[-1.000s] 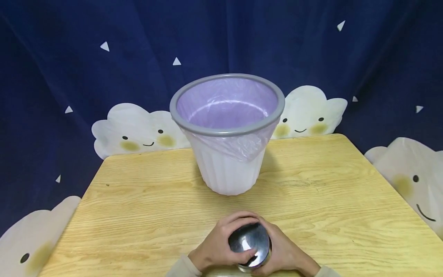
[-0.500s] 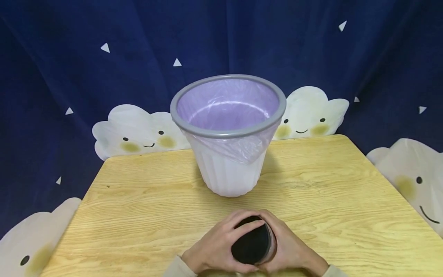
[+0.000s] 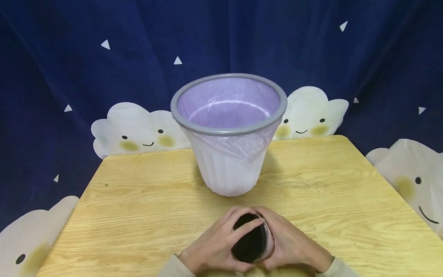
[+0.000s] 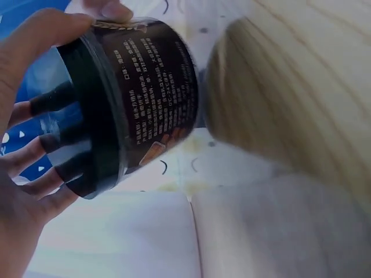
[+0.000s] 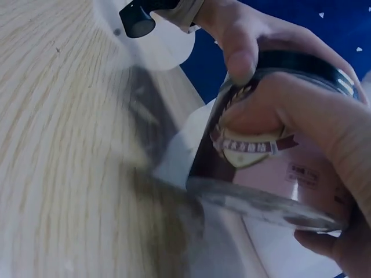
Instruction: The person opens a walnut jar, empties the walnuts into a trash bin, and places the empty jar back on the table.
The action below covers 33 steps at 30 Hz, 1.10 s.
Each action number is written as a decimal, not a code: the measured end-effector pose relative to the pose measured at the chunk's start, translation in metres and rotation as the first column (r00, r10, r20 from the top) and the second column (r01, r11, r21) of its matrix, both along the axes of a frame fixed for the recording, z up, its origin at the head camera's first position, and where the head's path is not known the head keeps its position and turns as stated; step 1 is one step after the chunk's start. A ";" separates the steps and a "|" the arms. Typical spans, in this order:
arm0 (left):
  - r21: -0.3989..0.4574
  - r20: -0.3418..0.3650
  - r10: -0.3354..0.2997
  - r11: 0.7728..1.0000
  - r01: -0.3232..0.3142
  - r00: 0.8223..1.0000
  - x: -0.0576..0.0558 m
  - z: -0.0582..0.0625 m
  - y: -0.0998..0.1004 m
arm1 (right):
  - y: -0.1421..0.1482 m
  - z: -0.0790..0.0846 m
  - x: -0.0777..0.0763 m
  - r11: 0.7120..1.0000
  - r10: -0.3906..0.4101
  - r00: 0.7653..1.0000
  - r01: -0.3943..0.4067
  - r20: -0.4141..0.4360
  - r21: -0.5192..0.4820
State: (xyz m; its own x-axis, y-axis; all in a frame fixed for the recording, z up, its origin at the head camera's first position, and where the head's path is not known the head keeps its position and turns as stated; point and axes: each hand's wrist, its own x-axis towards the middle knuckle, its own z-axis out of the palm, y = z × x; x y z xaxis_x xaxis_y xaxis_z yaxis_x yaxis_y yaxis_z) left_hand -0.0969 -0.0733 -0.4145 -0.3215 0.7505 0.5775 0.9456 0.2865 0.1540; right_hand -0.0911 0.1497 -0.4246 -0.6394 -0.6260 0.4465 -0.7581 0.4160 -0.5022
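Note:
A clear plastic jar [image 5: 313, 168] with a printed pink and dark brown label is held tilted near the table's front edge. Its shiny black lid [image 3: 250, 243] faces up and to the left in the head view. My left hand [image 3: 217, 243] grips the lid, fingers spread around its rim. Around the jar's body curls my right hand [image 3: 288, 241], covering part of the label. In the left wrist view, small printed text and a picture of biscuits show on the label [image 4: 153, 87]. The lid is on the jar; whether it is loose, I cannot tell.
Beyond the hands a white bin [image 3: 230, 175] stands upright on the wooden table [image 3: 138, 207]. A purple-tinted plastic liner [image 3: 249, 148] hangs over its side, under a grey rim ring [image 3: 228, 132]. A dark blue curtain [image 3: 200, 34] with clouds surrounds the table.
The jar has tipped so that its lid leans further left, and its shiny top now looks plain black. My left fingers have shifted on the lid. The bin has stayed put.

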 end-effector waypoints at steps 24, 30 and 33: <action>0.176 0.068 -0.066 0.983 0.053 0.996 -0.005 -0.008 -0.012 | -0.019 0.003 0.010 0.966 -0.221 0.964 0.237 -0.148 0.103; 0.207 0.129 -0.052 0.978 0.024 0.990 -0.002 -0.011 -0.016 | -0.024 0.003 0.010 0.969 -0.214 0.965 0.230 -0.153 0.092; 0.213 0.166 -0.048 0.977 0.012 0.985 -0.002 -0.012 -0.016 | -0.025 0.002 0.010 0.967 -0.225 0.961 0.241 -0.161 0.088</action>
